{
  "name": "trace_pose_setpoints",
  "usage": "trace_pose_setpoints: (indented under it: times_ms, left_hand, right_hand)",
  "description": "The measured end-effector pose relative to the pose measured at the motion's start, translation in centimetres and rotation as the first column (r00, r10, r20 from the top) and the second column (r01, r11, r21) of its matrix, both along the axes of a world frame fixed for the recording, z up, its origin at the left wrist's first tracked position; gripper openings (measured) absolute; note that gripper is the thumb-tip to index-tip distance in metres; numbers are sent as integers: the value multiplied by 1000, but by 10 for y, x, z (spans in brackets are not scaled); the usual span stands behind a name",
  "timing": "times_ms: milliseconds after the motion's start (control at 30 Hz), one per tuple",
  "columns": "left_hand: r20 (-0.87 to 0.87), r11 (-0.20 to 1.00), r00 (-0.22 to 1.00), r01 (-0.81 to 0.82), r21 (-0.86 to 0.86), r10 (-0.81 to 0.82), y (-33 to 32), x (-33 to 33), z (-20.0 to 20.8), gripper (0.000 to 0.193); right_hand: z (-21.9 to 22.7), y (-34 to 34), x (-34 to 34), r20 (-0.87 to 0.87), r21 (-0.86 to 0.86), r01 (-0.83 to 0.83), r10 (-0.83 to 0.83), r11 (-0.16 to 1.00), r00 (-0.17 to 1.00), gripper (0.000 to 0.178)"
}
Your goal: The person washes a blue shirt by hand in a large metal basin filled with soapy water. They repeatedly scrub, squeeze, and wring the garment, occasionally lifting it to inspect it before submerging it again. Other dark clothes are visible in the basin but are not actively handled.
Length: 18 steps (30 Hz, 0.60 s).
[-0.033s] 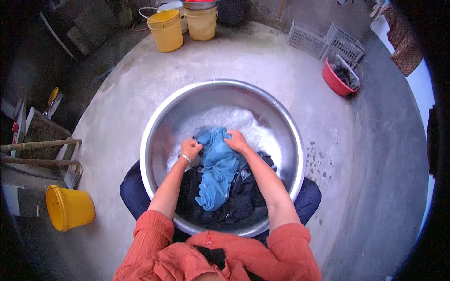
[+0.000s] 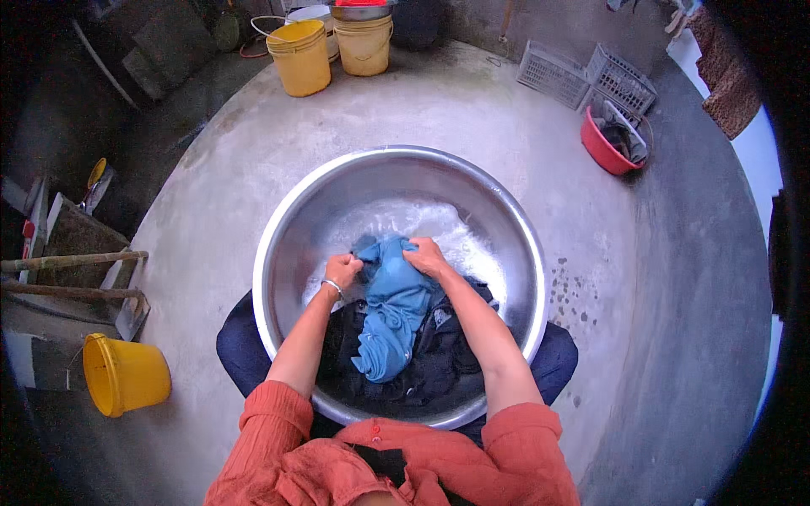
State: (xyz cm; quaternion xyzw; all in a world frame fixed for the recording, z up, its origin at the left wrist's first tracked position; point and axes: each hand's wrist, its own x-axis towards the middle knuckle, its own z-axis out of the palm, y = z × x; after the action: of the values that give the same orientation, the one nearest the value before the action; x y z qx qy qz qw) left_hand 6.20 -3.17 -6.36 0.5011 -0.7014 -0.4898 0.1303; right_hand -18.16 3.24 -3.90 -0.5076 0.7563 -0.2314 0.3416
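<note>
Between my knees stands a large round metal basin (image 2: 291, 190) with water and suds in its far half. A wet blue garment (image 2: 396, 291) stretches from the water down over dark clothes (image 2: 447, 358) heaped in the near half. My left hand (image 2: 342, 270), with a bracelet at the wrist, is closed on the garment's far left edge. Closed on its far right edge is my right hand (image 2: 426, 255). The cloth is bunched and twisted toward me, and bulges smoothly between the hands. Its exact kind cannot be made out.
A yellow bucket (image 2: 143, 374) lies tilted at the left, near wooden poles (image 2: 76, 261). Two more buckets (image 2: 302, 63) stand at the back. Grey plastic crates (image 2: 553, 72) and a red tub (image 2: 603, 148) holding dark things sit back right. Wet spots mark the concrete floor (image 2: 574, 291).
The blue cloth between my hands has puffed out into a smoother bulge. Both hands stay on it, almost in the same place.
</note>
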Motion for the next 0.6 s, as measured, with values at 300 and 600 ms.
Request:
trace_pose_setpoints:
  times_ms: [300,600]
  left_hand:
    - [-80,981,979,-184,66,189,24,-13,-1,63]
    - [-142,899,889,-425,105,436,7,5,32,53]
  right_hand:
    - [17,8,6,-495,-49,55,-72,997,866,56]
    - [27,3,-23,-432,25,281,-243,959,869,59]
